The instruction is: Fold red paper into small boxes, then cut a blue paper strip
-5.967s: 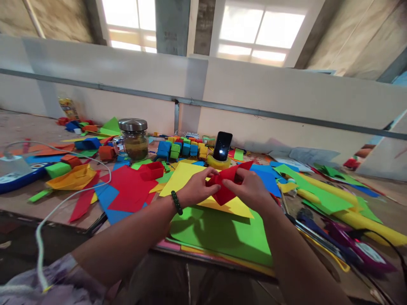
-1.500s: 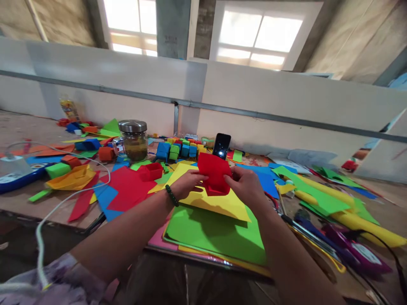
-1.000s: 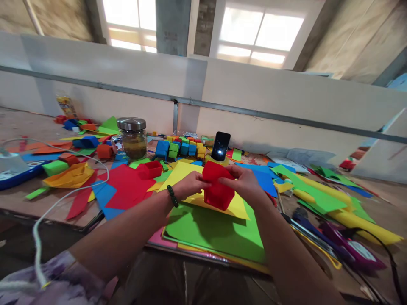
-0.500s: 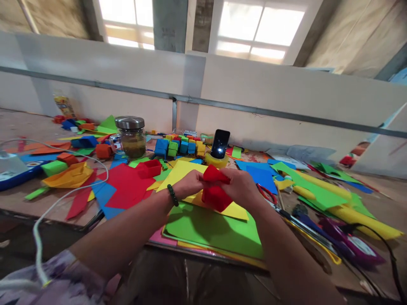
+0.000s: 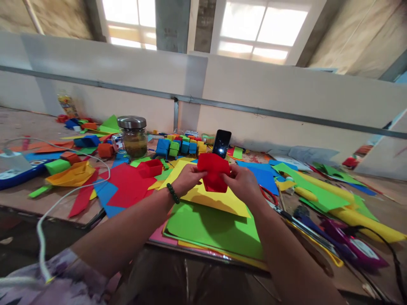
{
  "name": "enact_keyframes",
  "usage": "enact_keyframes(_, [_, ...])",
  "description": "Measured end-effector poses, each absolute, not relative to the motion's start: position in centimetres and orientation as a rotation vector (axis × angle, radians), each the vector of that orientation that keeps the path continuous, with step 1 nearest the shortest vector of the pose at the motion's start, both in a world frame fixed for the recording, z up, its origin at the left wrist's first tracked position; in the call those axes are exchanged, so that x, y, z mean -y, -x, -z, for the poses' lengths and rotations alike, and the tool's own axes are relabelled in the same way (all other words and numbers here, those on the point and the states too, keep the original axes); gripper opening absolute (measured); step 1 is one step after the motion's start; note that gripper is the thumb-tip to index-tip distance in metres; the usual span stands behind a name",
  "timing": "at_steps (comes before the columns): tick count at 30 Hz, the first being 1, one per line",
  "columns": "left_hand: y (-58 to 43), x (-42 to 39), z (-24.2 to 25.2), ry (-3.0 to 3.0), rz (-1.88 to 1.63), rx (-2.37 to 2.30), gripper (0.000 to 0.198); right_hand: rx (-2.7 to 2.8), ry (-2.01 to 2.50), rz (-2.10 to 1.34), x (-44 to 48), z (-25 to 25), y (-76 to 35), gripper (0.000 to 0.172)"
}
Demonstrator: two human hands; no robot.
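A folded piece of red craft paper (image 5: 213, 171) is held up between my two hands. My left hand (image 5: 188, 180), with a dark beaded bracelet at the wrist, pinches its left side. On the right side my right hand (image 5: 241, 182) grips it, thumb in front. The piece looks broad at the top and narrower below. Under it lie a yellow sheet (image 5: 219, 203) and a stack of green sheets (image 5: 206, 233). To the left are a red sheet (image 5: 127, 186) and a small open red paper box (image 5: 151, 168).
Behind stand a lidded glass jar (image 5: 133, 140), several small paper blocks (image 5: 181, 147) and a phone (image 5: 221, 143) propped upright. Red-handled scissors (image 5: 269, 195), a purple device (image 5: 359, 245) and yellow rolls (image 5: 365, 222) lie right. A white cable (image 5: 60, 199) crosses the left side.
Both hands have raised the red paper slightly and turned it, so its broad folded face now shows upright. The hands have moved a little apart along its sides.
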State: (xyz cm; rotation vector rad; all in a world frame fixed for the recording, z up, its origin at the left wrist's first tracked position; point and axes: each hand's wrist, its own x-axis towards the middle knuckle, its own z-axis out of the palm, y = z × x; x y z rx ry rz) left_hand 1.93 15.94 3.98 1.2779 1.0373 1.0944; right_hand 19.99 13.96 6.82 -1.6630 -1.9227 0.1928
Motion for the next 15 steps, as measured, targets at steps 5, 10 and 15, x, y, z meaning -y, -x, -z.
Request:
enact_keyframes(5, [-2.3, -15.8, -3.6, -1.325, -1.088, -1.018, 0.018, 1.928, 1.732, 0.012, -13.7, -6.8, -19.5, 0.022])
enact_keyframes(10, [-2.2, -16.2, -3.3, -1.331, -1.120, -1.030, 0.020, 1.973, 1.663, 0.021, -13.2, -6.7, -18.8, 0.024])
enact_keyframes(15, [-2.2, -16.2, -3.2, -1.371, -1.126, -1.006, 0.022, 1.788, 1.353, -0.749, -14.6, -6.1, -19.5, 0.030])
